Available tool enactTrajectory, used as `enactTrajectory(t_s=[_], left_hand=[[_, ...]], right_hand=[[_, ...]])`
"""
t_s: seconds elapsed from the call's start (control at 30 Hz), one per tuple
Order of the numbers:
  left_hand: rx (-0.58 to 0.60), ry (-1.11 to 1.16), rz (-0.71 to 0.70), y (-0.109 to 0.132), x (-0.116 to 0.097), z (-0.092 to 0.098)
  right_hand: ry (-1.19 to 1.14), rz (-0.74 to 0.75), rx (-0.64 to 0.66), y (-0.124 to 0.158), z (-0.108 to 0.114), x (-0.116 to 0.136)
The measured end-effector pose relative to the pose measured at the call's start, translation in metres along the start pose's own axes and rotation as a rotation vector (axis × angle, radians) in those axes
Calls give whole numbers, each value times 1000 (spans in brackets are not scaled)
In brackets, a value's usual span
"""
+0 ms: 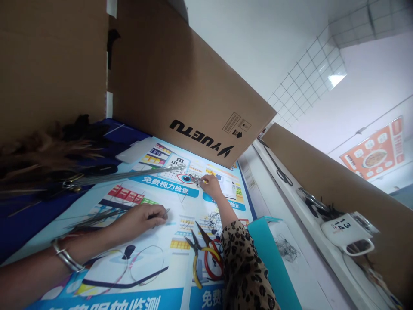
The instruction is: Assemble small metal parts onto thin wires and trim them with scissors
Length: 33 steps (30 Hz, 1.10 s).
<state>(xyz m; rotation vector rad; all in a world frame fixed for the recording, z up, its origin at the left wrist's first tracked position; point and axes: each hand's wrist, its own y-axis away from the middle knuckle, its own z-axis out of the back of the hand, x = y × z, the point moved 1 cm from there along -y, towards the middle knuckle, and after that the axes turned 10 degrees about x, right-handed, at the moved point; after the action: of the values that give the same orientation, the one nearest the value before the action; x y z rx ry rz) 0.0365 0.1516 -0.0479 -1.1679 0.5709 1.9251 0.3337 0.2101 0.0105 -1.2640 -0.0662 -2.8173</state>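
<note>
Steel wire sits pinched in the left hand, its length trailing left along the worktop. The right hand is out far, fingers bunched narrow at the metal bits just to their left. Can't tell if they grip one.

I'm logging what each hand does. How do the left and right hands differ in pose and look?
The left hand lies nearer, pinching thin wires; the right hand reaches farther out, to a small heap of metal bits. The left wrist bears a silver bangle on a bare forearm; the right arm wears a leopard-print sleeve. Both rest on the printed poster.
</note>
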Motion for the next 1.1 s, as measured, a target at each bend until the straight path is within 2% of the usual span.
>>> enactTrajectory(t_s=[0.3,0.63,0.87,1.1], left_hand=[[2,-2,-5,0,0,0],[-2,-5,-20,-1,1,1],[-22,-3,-2,3,-9,2],[-8,0,3,2,-6,2]], right_hand=[[-193,-53,-87,3,7,6],[-333,-72,-123,9,17,-3],[-234,-49,-139,3,21,-2],[6,-20,-98,8,27,9]])
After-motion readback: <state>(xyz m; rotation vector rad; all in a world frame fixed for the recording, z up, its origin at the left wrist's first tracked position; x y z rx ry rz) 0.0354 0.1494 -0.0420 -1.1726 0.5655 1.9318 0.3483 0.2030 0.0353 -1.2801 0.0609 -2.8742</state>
